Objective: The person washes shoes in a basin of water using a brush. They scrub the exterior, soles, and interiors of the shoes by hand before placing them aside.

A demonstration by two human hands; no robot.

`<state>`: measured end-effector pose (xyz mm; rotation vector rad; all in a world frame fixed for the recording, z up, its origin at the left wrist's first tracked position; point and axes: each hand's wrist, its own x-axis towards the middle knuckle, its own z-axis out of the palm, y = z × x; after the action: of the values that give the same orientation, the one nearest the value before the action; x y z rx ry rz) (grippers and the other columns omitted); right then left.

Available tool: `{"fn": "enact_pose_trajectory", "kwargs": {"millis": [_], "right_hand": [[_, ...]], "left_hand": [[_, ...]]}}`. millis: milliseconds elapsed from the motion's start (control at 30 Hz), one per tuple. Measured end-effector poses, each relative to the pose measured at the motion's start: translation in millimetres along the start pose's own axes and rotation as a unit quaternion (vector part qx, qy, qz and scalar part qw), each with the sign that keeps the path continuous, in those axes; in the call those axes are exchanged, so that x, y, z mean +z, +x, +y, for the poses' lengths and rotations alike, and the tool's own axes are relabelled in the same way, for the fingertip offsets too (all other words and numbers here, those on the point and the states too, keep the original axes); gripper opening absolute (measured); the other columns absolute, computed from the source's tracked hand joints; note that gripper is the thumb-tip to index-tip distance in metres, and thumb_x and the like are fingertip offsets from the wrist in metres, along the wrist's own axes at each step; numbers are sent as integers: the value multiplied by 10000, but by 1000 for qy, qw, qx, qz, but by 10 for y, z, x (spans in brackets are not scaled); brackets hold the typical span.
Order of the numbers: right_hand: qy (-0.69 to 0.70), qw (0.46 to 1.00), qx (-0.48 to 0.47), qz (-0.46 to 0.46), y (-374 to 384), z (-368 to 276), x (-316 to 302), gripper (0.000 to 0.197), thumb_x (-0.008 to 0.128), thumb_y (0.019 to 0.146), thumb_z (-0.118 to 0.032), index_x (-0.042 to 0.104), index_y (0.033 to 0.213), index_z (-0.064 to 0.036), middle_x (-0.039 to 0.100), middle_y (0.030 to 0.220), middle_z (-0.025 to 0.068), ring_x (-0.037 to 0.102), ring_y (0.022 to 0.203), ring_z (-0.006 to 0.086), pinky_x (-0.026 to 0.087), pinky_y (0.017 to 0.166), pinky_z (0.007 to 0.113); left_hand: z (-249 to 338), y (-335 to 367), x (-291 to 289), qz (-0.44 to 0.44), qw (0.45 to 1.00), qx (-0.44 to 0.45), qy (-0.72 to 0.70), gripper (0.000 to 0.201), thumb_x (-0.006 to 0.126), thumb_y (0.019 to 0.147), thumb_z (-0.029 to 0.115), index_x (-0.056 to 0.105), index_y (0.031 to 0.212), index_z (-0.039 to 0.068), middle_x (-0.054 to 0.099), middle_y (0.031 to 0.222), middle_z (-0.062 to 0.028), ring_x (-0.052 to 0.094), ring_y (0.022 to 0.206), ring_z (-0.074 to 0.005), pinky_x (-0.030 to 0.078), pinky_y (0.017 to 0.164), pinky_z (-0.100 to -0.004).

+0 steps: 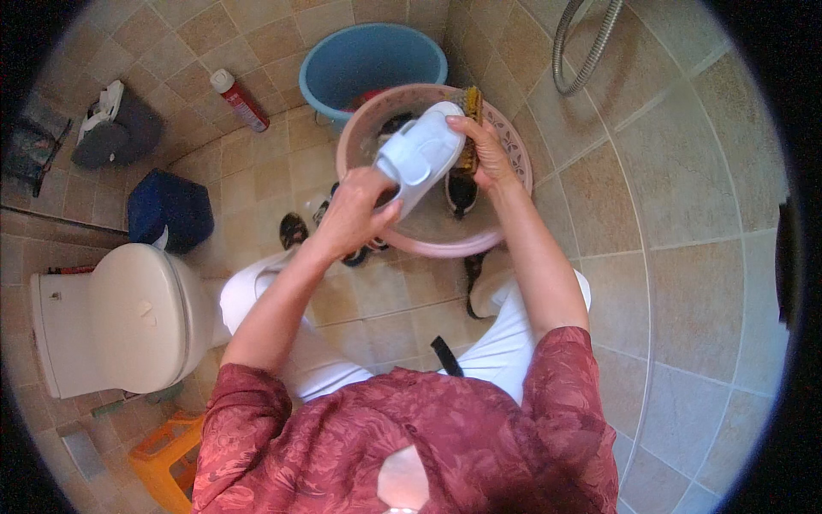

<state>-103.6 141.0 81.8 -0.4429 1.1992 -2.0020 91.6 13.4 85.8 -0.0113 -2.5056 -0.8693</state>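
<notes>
Over the pink basin (458, 249), within its rim — likely to catch drips — the left hand (355, 206) gripped the white sneaker (421, 154) by its opening, the right hand (490, 157) clasping the yellow-bristled brush (473, 104), thumb against the toe

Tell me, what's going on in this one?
A person holds a light-coloured shoe above a pink basin. The left hand grips it by its opening; the right hand is at the toe, also holding a brush with yellow bristles. A dark shoe sits in the basin, and a blue tub stands just beyond.
</notes>
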Motion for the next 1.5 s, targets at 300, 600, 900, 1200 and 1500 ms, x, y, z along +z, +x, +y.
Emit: {"fn": "enact_pose_trajectory", "kwargs": {"millis": [300,600,900,1200,1500], "right_hand": [[-60,996,-50,35,-5,33,108,513,750,673,-179,509,1103,-36,605,993,88,585,896,186,464,816,321],[-68,996,-45,23,28,46,107,576,769,645,-207,492,1118,-29,594,1002,87,575,908,190,451,833,328],[-40,998,-55,-7,14,-68,151,555,743,668,-199,492,1138,-46,595,1003,77,573,909,192,455,830,331],[-89,995,-52,11,-7,-58,166,570,759,638,-187,494,1125,-52,593,986,69,570,909,185,458,818,330],[-94,993,-65,-11,-53,-140,242,543,755,640,-208,514,1098,-42,599,986,86,579,891,192,463,816,329]], "left_hand": [[-209,125,7,41,756,-408,-510,360,637,801,211,547,1050,-33,620,934,-111,578,834,-201,442,799,-303],[-67,211,33,103,528,-429,-726,473,589,829,303,490,1094,-75,564,1042,-150,518,970,-241,394,902,-329],[-23,220,209,155,481,-351,-788,557,599,832,304,437,1180,-99,494,1220,-210,458,1151,-297,306,1044,-375],[-30,212,203,100,466,-372,-796,506,558,861,314,457,1204,-44,511,1236,-165,470,1153,-264,280,1061,-376],[8,245,140,90,425,-355,-828,416,604,845,270,505,1162,21,556,1173,-127,507,1117,-243,351,1016,-384]]}}
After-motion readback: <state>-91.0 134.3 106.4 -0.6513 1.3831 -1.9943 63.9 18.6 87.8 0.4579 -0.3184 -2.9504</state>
